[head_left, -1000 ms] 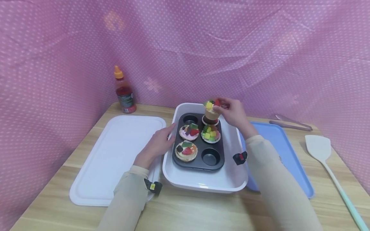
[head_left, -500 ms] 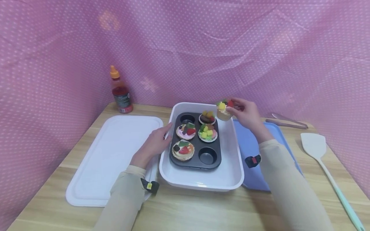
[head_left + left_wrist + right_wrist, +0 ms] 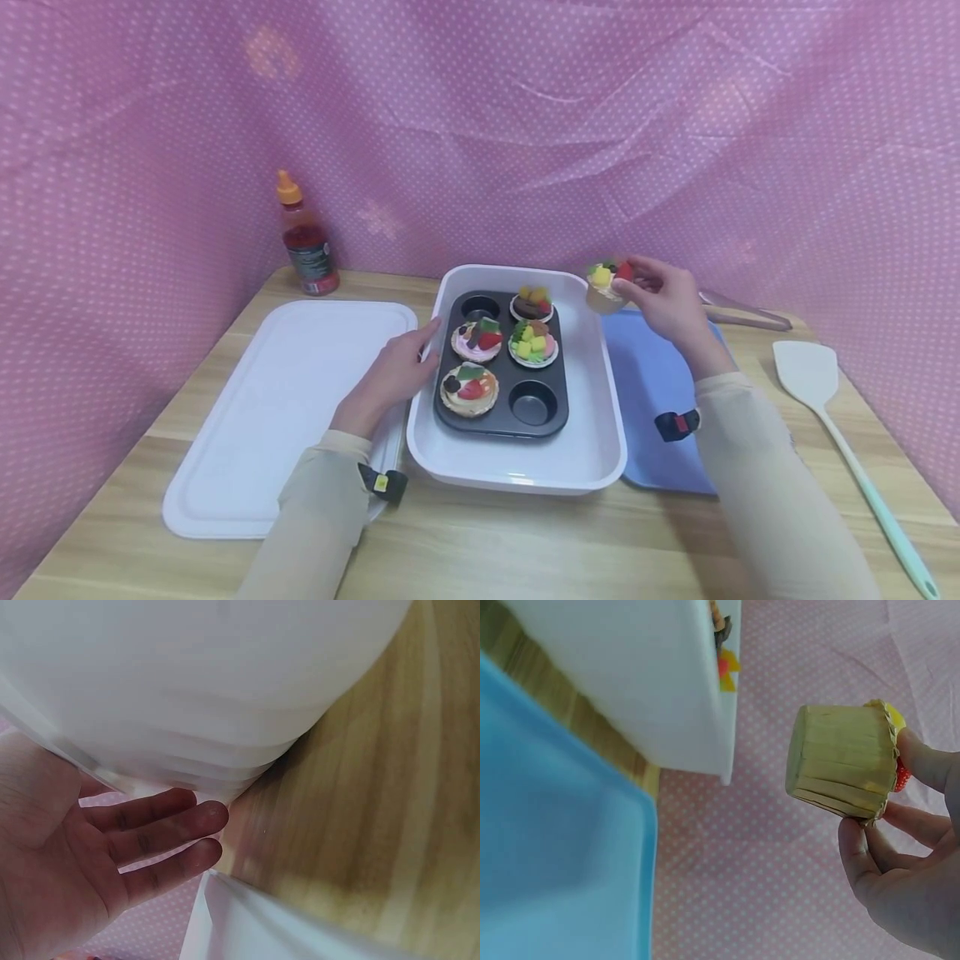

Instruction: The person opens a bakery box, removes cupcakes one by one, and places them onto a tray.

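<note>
My right hand [image 3: 671, 304] pinches a cupcake [image 3: 607, 285] by its rim, above the blue tray. In the right wrist view its tan paper wrapper [image 3: 840, 761] faces the camera, with the thumb on the topping side. The muffin tin [image 3: 498, 425] lies in a white tub [image 3: 517, 479]. Several fruit-topped cakes, such as one with strawberry and a dark berry [image 3: 468, 390], sit in its cups; a front-right and a back-left cup hold nothing. At the tub's left rim rests my left hand [image 3: 390, 371]. In the left wrist view, its fingers [image 3: 169, 836] extend loosely beside the tub's outer wall.
A white lid-like board [image 3: 277, 408] lies left of the tub, and a blue tray [image 3: 652, 400] on its right. Farther right are tongs [image 3: 750, 317] and a white spatula [image 3: 806, 371] with a mint handle. A sauce bottle [image 3: 307, 250] stands at the back left.
My right hand has carried the cupcake from above the tin's back-right cup, rightward past the tub's rim. The left hand stays at the left rim. The head view has shifted slightly.
</note>
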Demonstrator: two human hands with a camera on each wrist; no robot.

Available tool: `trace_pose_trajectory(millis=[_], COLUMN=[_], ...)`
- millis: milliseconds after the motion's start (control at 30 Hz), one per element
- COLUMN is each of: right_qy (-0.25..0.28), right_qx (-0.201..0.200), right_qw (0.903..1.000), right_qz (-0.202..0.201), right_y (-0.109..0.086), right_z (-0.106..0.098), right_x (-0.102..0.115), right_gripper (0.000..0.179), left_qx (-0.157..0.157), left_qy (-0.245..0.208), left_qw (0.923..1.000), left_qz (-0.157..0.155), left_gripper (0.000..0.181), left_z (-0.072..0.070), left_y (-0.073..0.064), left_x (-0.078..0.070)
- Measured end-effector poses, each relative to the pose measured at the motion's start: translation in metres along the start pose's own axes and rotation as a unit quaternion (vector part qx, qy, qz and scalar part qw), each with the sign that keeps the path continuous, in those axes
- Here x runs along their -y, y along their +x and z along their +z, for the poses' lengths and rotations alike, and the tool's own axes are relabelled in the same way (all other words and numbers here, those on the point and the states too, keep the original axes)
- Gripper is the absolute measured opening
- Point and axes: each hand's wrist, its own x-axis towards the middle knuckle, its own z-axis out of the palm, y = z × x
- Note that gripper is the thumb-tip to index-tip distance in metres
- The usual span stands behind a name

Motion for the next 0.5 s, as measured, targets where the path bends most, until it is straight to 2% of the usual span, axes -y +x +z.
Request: trace_pose_trajectory(millis=[267, 500], right_qy=[-0.009, -0.014], right_qx=[-0.01, -0.017], right_qw=[0.9999, 0.9996], right_qz=[0.007, 0.018], right_y=[-0.001, -0.001], right_z=[0.002, 0.003], right_x=[-0.011, -0.025], right_gripper=[0.066, 0.066], left_qx=[0.009, -0.002], left_qy=[-0.001, 0.0], left_qw=[0.9999, 1.0], left_qz=[-0.011, 0.002], left_gripper=[0.062, 0.061], left_z=[-0.002, 0.0], left_y=[0.0, 0.001], left_x=[-0.001, 0.001])
